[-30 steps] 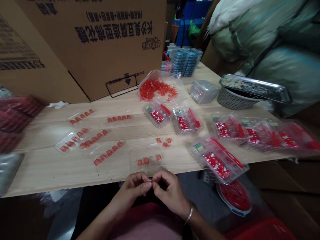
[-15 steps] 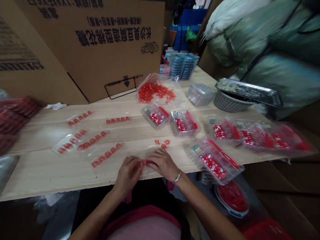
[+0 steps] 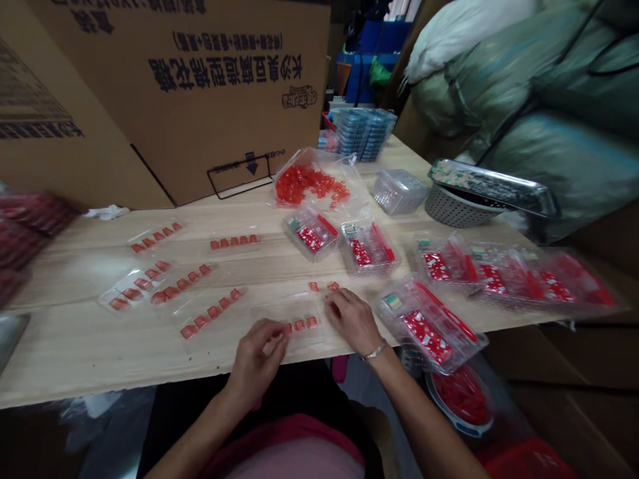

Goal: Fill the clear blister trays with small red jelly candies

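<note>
**Right hand has left the front row and gone over to the loose red pieces**

Half a second ago both hands met over the nearest row; now the right hand (image 3: 355,324) is off to the right, and the left hand (image 3: 248,359) has stayed by the row's left end.

Red pieces in that front row (image 3: 299,324) lie on a clear wrapper (image 3: 304,340) near the edge of the bench (image 3: 124,362). Three show, the leftmost partly covered by the left fingertips. The left grip is a bent ring of thumb and forefinger, nearly closed at the tips; whether it pinches that piece, I cannot tell. The right grip has its fingers curled close together and pointing down, at the near side of the loose red pieces (image 3: 313,287); I cannot tell whether it has hold of one.

Left of the front row, five other rows of red pieces (image 3: 233,240) lie spread on the bench. Just right of the right hand sits a clear box (image 3: 429,329) with a red-and-white packet inside. Farther back, an open plastic bag (image 3: 357,189) holds a heap of red pieces (image 3: 309,183), beside a large cardboard box (image 3: 224,113).
</note>
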`<state>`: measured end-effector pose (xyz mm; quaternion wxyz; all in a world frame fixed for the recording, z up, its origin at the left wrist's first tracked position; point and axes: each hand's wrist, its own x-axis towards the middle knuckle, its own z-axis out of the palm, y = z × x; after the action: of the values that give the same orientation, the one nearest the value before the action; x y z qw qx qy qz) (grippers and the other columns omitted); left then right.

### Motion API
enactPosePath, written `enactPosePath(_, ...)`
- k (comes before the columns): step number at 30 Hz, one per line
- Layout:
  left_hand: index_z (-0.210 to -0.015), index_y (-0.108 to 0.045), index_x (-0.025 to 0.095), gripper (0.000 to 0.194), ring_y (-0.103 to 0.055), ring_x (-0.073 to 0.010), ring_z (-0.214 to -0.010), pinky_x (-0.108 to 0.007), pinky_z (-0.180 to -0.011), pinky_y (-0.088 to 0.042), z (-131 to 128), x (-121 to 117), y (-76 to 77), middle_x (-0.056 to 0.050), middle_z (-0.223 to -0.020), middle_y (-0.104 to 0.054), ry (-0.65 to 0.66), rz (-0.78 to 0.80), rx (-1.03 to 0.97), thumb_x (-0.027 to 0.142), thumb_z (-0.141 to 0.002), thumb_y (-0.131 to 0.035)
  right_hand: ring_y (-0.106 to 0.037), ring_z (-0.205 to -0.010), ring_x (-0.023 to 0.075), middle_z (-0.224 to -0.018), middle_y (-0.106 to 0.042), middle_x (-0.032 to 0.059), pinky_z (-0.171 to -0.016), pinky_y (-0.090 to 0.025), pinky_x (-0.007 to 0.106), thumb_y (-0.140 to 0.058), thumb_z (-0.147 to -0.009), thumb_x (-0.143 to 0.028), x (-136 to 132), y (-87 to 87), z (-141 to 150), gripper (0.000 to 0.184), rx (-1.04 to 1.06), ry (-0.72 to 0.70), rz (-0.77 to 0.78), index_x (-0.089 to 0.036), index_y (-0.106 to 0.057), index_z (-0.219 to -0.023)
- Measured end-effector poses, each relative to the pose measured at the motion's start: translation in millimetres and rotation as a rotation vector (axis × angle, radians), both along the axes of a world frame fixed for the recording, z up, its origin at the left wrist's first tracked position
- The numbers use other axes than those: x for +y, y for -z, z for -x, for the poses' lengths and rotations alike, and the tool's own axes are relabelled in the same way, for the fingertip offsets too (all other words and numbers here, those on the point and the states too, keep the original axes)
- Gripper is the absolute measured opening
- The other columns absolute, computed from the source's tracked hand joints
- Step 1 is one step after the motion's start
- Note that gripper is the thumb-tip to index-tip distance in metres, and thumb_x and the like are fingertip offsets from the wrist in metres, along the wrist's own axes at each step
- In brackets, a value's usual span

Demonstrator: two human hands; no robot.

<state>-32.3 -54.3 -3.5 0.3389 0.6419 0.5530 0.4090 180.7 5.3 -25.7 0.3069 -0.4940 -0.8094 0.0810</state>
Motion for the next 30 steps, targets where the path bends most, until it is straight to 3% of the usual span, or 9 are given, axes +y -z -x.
enactPosePath(4,-0.087,-0.069,0.018,0.027,-0.062,-0.0164,-0.07,-0.029,-0.068,-0.049,-16.0,-7.9,-10.6,-0.004,-0.078,-0.07,-0.003,0.454,-0.528,0.038,-0.07,-0.072,-0.058,-0.074,0.0156,-0.077,-0.06,0.0021,-0.066,-0.046,0.026,-0.049,-0.082,-0.007,-39.1,-23.5,17.7,0.015,0.284,-0.155,0.098,-0.02,-0.054,-0.079)
enactPosePath(7,-0.079,-0.069,0.016,0.03,-0.059,-0.0121,-0.062,-0.025,-0.063,-0.047,-21.7,-15.7,-11.1,-0.002,-0.07,-0.069,-0.059,0.597,-0.737,0.038,-0.061,-0.079,-0.059,-0.079,0.0156,-0.084,-0.061,0.0033,-0.069,-0.047,0.026,-0.05,-0.083,-0.008,-66.8,-33.0,30.4,0.014,0.388,-0.285,0.205,-0.02,-0.056,-0.081)
enactPosePath(12,-0.071,-0.071,0.017,0.019,-0.059,-0.0122,-0.058,-0.024,-0.062,-0.047,-15.7,-26.4,-7.2,-0.001,-0.063,-0.069,-0.05,0.598,-0.726,0.032,-0.061,-0.079,-0.059,-0.065,0.0121,-0.076,-0.059,-0.0003,-0.058,-0.048,0.021,-0.053,-0.082,-0.011,-78.2,-24.1,41.4,0.009,0.622,-0.244,0.532,-0.02,-0.054,-0.08)
enactPosePath(20,-0.075,-0.073,0.019,0.012,-0.064,-0.0193,-0.072,-0.03,-0.07,-0.049,-8.6,-37.2,-12.9,-0.004,-0.075,-0.073,-0.047,0.381,-0.359,0.026,-0.075,-0.063,-0.056,-0.066,0.0139,-0.075,-0.055,-0.0004,-0.058,-0.043,0.023,-0.05,-0.078,-0.003,-79.9,-22.3,54.9,0.018,0.254,-0.241,0.322,-0.02,-0.05,-0.078)
enactPosePath(25,-0.076,-0.066,0.016,0.019,-0.059,-0.0154,-0.068,-0.027,-0.067,-0.046,5.0,-37.3,-13.5,-0.003,-0.072,-0.067,0.103,0.503,-0.513,0.033,-0.07,-0.072,-0.052,-0.06,0.0129,-0.071,-0.052,-0.0022,-0.054,-0.039,0.023,-0.048,-0.07,-0.001,-78.8,-18.8,56.1,0.021,0.135,-0.335,0.248,-0.021,-0.045,-0.075)
enactPosePath(28,-0.075,-0.058,0.016,0.031,-0.051,-0.01,-0.06,-0.023,-0.059,-0.042,16.1,-38.5,-12.2,0.001,-0.068,-0.059,0.232,0.621,-0.611,0.039,-0.067,-0.075,-0.052,-0.062,0.0125,-0.071,-0.053,-0.0023,-0.056,-0.039,0.023,-0.048,-0.07,-0.003,-79.5,-19.7,58.2,0.018,0.201,-0.398,0.302,-0.021,-0.045,-0.074)
enactPosePath(30,-0.072,-0.053,0.016,0.037,-0.044,-0.0077,-0.054,-0.02,-0.053,-0.036,22.0,-40.1,-11.4,0.004,-0.064,-0.052,0.25,0.639,-0.554,0.046,-0.068,-0.073,-0.052,-0.063,0.0127,-0.071,-0.053,-0.0019,-0.058,-0.039,0.023,-0.048,-0.07,-0.005,-80.4,-21.6,63.0,0.016,0.271,-0.418,0.348,-0.021,-0.044,-0.073)
